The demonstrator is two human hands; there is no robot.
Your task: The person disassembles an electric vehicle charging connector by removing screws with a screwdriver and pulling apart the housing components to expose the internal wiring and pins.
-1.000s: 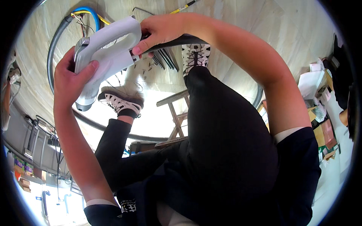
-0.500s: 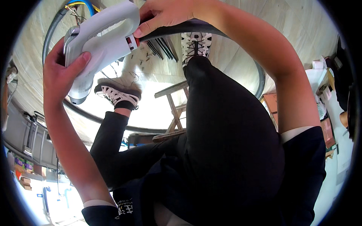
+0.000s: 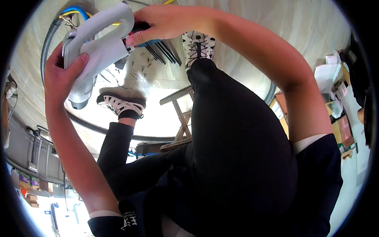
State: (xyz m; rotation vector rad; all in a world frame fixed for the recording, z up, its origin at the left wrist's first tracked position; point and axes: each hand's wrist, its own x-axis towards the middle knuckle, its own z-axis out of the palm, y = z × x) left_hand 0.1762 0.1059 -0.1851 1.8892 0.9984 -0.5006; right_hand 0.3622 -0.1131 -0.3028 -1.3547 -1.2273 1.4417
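Note:
My left hand point(image 3: 63, 75) grips a white handheld device housing point(image 3: 94, 55) with a looped handle, its thumb lying across the front. The housing slants, with a grey-tipped rounded end point(image 3: 79, 103) at the lower left. My right hand point(image 3: 166, 24) is closed at the housing's upper right end, thumb beside a small red part there. A dark piece point(image 3: 141, 27) shows between its fingers and thumb; what it holds is mostly hidden. Behind the housing runs a thick grey-black cable point(image 3: 48, 49) with blue and yellow wires point(image 3: 77, 11) coming out.
Black rods point(image 3: 164, 51) and scattered screws point(image 3: 144, 65) lie on the tiled floor between my shoes point(image 3: 122, 103). A wooden stool point(image 3: 179, 112) stands beside my raised knee. Cardboard boxes point(image 3: 343, 130) sit at the right, metal framework point(image 3: 35, 150) at the left.
Both hands and the housing have shifted slightly left. The right hand has turned a little, showing the dark piece in it and something blue beneath. The black cable behind that hand no longer shows.

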